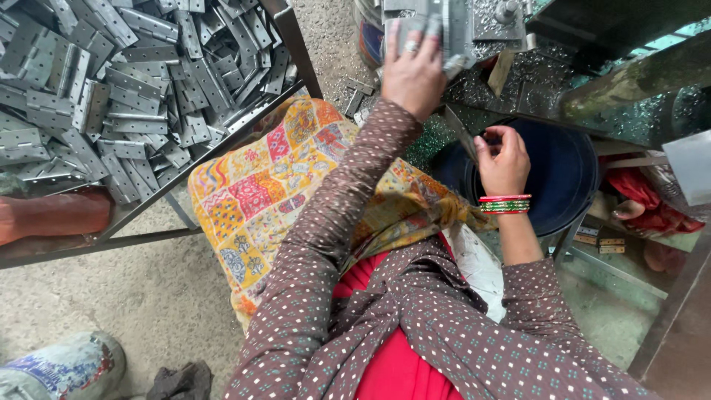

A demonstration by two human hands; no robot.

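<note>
Seated worker at a metal press, seen from above. The left hand [413,68], a ring on one finger, lies with fingers spread flat over a grey metal hinge [444,33] on the bed of the machine [496,22]; the flat press of the palm appears to keep the plate seated square against the tooling, though the contact itself is hidden beneath the fingers. The right hand [502,159], red and green bangles [505,204] at the wrist, pinches a thin metal strip [461,133] between thumb and fingertips; the strip runs slanted toward the machine, held low and near the body, probably so that it is ready beside the work. Directly below this hand stands a dark blue bucket [570,178], round and smooth-walled, placed under the machine's edge where pieces would drop into it. At the worker's left a steel-framed tray [292,44] carries a heap of hinges [111,81]; these are flat, rectangular, dull silver, punched with screw holes, lying at all angles and within arm's reach. A patchwork cloth [252,192], soft and brightly printed, covers the lap as a guard; bright metal shavings [629,111] glitter over the machine's frame; the floor [133,296] is rough grey concrete.
</note>
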